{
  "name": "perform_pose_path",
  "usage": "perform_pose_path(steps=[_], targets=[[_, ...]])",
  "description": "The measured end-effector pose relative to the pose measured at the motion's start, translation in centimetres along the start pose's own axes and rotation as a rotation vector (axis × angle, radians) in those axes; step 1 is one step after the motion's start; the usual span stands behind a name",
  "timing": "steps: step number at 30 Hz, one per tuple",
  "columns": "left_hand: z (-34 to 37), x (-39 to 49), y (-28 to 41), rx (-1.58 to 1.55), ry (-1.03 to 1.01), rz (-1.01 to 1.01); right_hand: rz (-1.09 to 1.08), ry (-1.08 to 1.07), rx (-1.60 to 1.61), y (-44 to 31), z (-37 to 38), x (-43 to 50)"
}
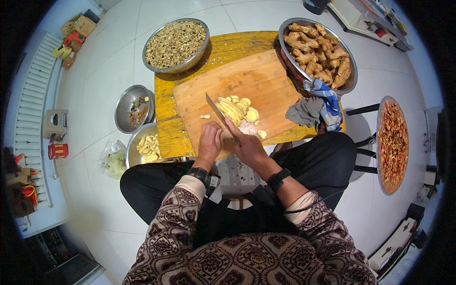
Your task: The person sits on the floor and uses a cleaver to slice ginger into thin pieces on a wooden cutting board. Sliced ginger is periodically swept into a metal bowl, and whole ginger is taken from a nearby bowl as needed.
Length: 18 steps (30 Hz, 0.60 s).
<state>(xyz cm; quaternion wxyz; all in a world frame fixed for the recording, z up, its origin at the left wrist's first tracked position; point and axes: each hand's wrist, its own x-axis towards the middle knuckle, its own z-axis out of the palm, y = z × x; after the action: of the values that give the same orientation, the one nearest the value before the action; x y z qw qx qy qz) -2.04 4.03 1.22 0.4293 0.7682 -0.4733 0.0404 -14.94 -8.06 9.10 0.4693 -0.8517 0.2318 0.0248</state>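
My right hand [248, 146] grips the handle of a broad kitchen knife [214, 105], its blade pointing away and to the left. Right of the blade lies a fanned pile of pale yellow ginger slices [231, 109], with a few slices loose near it. My left hand [210, 139] is at the near edge of the wooden cutting board [199, 85], just left of the knife. Its fingers are curled, and whether something is inside them is hidden. A small ginger piece [205, 116] sits on the board above this hand.
The board rests on a worn yellow table [228, 44]. At its far corners stand a metal bowl of chopped bits [176, 44] and a basin of whole ginger [317, 53]. Cloths [310, 110] lie at right. Left are a colander [130, 108] and a bowl of ginger pieces [148, 148].
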Motion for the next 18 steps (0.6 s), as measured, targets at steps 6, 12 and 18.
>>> perform_pose_path(steps=[6,12,18], targets=[[0.1,0.1,0.1,0.010,-0.002,-0.019,-0.326,0.201,0.057,-0.5,-0.1,-2.6],[0.2,0.1,0.0,0.000,0.020,0.014,-0.227,0.088,0.016,-0.8,-0.6,-4.0],[0.1,0.0,-0.3,0.001,-0.018,-0.016,-0.284,0.145,0.031,-1.0,0.2,-3.5]])
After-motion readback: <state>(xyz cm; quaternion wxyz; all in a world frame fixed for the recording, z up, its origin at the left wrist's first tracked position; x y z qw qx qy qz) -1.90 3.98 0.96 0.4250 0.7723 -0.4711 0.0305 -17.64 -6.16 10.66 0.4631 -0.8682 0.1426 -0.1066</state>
